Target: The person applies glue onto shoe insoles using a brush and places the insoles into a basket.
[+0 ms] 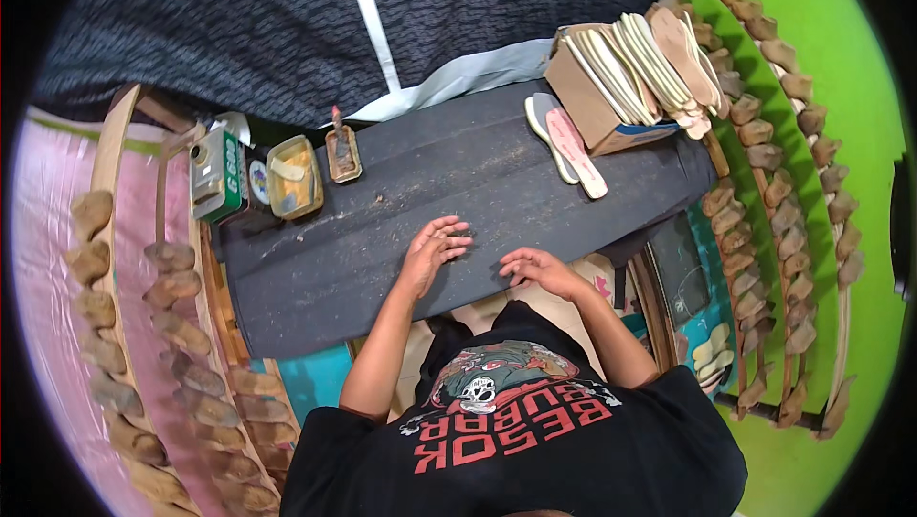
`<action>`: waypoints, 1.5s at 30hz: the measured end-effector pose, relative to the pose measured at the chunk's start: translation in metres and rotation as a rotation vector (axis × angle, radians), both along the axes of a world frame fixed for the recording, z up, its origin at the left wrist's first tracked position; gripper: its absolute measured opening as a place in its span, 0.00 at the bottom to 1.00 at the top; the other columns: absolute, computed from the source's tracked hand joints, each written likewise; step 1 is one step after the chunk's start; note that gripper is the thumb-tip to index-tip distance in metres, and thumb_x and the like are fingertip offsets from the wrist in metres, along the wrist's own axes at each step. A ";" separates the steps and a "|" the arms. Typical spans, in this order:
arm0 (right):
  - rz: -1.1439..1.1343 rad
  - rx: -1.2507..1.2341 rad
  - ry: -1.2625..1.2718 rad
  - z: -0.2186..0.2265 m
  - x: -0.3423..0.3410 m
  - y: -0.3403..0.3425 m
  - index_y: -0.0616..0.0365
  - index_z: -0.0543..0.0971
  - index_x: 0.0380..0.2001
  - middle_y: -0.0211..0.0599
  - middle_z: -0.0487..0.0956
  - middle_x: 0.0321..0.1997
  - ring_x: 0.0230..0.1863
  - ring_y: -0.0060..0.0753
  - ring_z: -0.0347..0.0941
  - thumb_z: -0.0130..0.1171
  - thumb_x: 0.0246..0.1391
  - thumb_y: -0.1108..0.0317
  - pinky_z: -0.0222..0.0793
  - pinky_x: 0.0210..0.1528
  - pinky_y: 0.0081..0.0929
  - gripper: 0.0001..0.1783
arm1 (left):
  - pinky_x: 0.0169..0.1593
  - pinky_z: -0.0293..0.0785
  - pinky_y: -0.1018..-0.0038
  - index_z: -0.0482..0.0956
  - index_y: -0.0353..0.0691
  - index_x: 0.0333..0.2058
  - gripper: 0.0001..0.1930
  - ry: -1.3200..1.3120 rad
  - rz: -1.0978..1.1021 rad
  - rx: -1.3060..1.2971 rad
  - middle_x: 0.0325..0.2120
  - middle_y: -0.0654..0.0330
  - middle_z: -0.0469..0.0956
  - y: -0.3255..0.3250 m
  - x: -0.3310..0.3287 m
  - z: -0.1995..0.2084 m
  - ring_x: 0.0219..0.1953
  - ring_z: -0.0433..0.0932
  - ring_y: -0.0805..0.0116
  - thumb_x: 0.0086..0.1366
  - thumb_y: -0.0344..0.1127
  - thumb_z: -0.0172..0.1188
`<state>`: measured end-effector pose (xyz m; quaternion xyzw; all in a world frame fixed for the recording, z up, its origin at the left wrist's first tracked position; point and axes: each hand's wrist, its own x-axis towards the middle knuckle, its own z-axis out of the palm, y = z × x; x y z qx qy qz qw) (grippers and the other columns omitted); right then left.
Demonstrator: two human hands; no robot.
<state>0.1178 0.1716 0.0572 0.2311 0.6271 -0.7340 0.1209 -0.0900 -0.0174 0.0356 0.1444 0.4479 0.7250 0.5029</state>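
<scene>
My left hand (435, 251) is over the front part of the dark cloth-covered table (382, 230), its fingers stretched apart and holding nothing. My right hand (537, 271) hovers at the table's near edge, fingers loosely bent and apart, with nothing in it. Ahead and to the right of both hands lie shoe insoles (573, 149), one pink on top and pale ones beside it. Behind them a cardboard box (587, 106) is packed with several upright pale soles (635, 68).
At the table's left end stand a green metal can (220, 173), a yellowish glue tub (295, 183) and a small tray (342, 156) with a brush (337, 125). Racks of wooden shoe lasts (181, 288) rise on the left; more lasts (755, 130) line the right wall.
</scene>
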 end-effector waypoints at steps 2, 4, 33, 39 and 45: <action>-0.149 0.058 0.015 -0.006 0.013 0.010 0.56 0.77 0.53 0.29 0.81 0.44 0.38 0.19 0.73 0.53 0.65 0.64 0.69 0.42 0.19 0.16 | 0.58 0.74 0.67 0.67 0.35 0.60 0.20 -0.014 -0.071 -0.003 0.57 0.51 0.74 0.026 0.009 0.004 0.54 0.78 0.60 0.73 0.36 0.48; -0.399 0.235 0.161 -0.024 0.025 0.035 0.55 0.79 0.50 0.25 0.80 0.40 0.38 0.18 0.73 0.54 0.64 0.66 0.68 0.40 0.18 0.14 | 0.58 0.72 0.67 0.65 0.36 0.63 0.22 -0.011 -0.206 0.021 0.58 0.52 0.73 0.047 0.020 0.003 0.56 0.76 0.61 0.74 0.40 0.48; -0.703 0.385 0.126 -0.045 -0.012 0.197 0.68 0.69 0.61 0.42 0.73 0.55 0.36 0.24 0.76 0.51 0.47 0.85 0.75 0.39 0.21 0.33 | 0.62 0.66 0.62 0.38 0.41 0.74 0.42 0.025 -0.173 -0.181 0.66 0.57 0.61 0.259 0.079 -0.021 0.59 0.70 0.63 0.73 0.55 0.46; -0.609 -0.050 0.204 -0.009 -0.011 0.164 0.68 0.67 0.61 0.39 0.75 0.48 0.33 0.21 0.76 0.48 0.48 0.86 0.74 0.36 0.17 0.32 | 0.66 0.64 0.57 0.45 0.40 0.72 0.39 -0.154 0.019 -0.051 0.66 0.53 0.64 0.252 0.061 -0.019 0.63 0.69 0.56 0.75 0.62 0.31; -0.443 -0.109 0.276 -0.028 -0.008 0.121 0.64 0.62 0.63 0.37 0.72 0.48 0.36 0.21 0.74 0.48 0.48 0.89 0.72 0.37 0.18 0.36 | 0.67 0.65 0.59 0.47 0.46 0.72 0.35 -0.224 0.133 0.045 0.65 0.54 0.65 0.232 0.052 -0.013 0.62 0.70 0.57 0.76 0.61 0.25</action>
